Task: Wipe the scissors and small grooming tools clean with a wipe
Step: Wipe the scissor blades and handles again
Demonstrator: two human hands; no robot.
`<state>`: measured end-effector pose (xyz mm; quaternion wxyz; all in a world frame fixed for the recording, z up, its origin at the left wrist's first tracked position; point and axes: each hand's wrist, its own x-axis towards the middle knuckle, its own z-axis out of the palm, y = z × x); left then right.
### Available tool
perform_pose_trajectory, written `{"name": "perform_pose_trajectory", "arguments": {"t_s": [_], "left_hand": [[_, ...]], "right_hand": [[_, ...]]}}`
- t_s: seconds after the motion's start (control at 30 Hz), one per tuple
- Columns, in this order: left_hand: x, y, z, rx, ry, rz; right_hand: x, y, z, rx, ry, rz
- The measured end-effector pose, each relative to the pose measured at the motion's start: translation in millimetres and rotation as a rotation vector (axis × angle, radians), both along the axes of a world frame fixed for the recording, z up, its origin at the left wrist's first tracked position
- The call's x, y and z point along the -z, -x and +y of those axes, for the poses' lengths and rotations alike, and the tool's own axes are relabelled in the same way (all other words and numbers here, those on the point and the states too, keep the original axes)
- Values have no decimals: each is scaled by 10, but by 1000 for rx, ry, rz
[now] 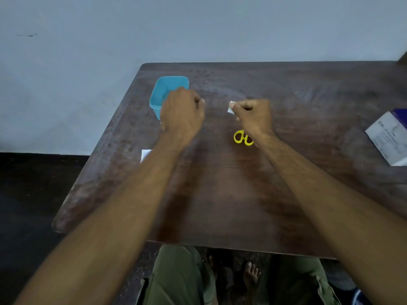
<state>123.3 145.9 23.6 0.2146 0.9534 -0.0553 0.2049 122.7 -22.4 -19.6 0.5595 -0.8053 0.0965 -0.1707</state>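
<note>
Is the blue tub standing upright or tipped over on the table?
Upright. The blue tub stands with its open mouth facing up, partly hidden behind the left hand. What is inside cannot be told.

a dark wooden table (220, 194) stands against a plain pale blue-grey wall (198, 29); dark floor (33, 194) lies beside it, dimly lit.

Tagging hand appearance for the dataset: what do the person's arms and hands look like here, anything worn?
Both forearms are bare up to the frame edge: no sleeves, gloves, watch, rings or bands visible on the left hand or the right hand. Forearms show some hair. No markings can be made out. Both hands appear curled with fingers closed; the picture is slightly blurred.
</note>
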Motion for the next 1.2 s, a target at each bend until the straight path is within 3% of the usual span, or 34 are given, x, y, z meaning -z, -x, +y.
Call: {"name": "perform_pose_trajectory", "arguments": {"t_s": [0.23, 0.57, 0.73, 0.87, 1.03, 1.2], "left_hand": [[470, 597, -616, 39, 178, 209], [477, 487, -998, -88, 86, 383], [453, 427, -994, -72, 198, 481], [412, 460, -932, -37, 398, 448], [516, 660, -792, 100, 980, 518], [613, 896, -687, 245, 1058, 484]], "right_hand": [[150, 462, -450, 64, 11, 3], [242, 859, -741, 141, -61, 30], [234, 930, -771, 143, -108, 19], [220, 958, -762, 149, -120, 18], [185, 1015, -708, 150, -144, 27], [75, 1061, -589, 94, -185, 6]]}}
